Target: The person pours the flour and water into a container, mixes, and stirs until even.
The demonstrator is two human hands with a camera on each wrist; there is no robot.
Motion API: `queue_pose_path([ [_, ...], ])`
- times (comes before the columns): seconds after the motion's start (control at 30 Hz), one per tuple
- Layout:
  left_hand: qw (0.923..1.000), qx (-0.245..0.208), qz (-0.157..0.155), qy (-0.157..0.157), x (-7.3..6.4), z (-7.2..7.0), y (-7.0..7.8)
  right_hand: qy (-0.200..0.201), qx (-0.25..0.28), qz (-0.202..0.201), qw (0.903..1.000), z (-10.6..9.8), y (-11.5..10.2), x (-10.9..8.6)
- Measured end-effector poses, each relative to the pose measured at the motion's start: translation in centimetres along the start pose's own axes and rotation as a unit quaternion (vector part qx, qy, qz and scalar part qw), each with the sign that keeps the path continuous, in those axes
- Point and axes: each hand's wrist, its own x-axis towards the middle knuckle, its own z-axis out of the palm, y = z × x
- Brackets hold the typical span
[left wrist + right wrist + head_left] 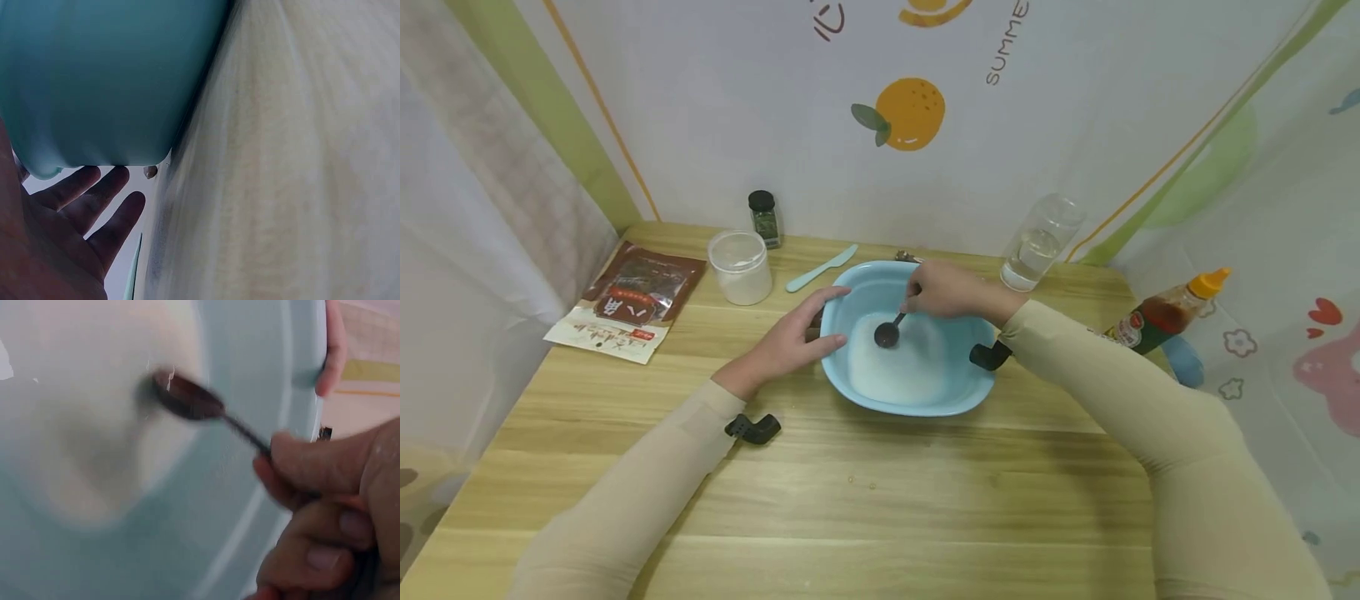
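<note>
A light blue basin (910, 408) holds whitish, cloudy liquid (895, 371). My left hand (786, 337) steadies the basin at its left side, thumb over the rim; in the left wrist view, fingers (115, 222) spread along the outer wall. My right hand (947, 289) reaches over the far rim and pinches the handle of a dark brown spoon (887, 335) between thumb and fingers. The spoon's bowl (187, 397) is over the whitish liquid, tilted, in the right wrist view. The spoon is slightly blurred there.
Left of the basin are a brown packet (640, 296), a clear jar of white contents (741, 271), a small black-lidded bottle (765, 221) and a pale green plastic knife (822, 268). To the right stand a glass of clear liquid (1033, 250) and an orange-capped sauce bottle (1168, 312).
</note>
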Motion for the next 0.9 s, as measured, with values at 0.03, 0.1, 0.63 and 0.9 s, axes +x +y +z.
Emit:
queue_pose_path([
  [0.03,1.0,-0.001,0.001,-0.001,0.0,0.0,0.0,0.01,0.001,0.012,0.9999,0.0,0.1,0.0],
  [0.1,1.0,-0.001,0.003,-0.002,0.1,0.0,-0.1,0.025,-0.002,0.036,0.9991,-0.1,0.3,0.0],
  [0.63,0.9999,-0.012,0.004,0.0,-0.2,0.0,-0.2,-0.071,0.0,-0.055,0.996,0.5,-1.0,0.6],
  [0.9,1.0,-0.005,0.006,0.002,-0.1,0.0,-0.3,0.019,-0.009,0.033,0.9992,0.0,-0.8,0.5],
])
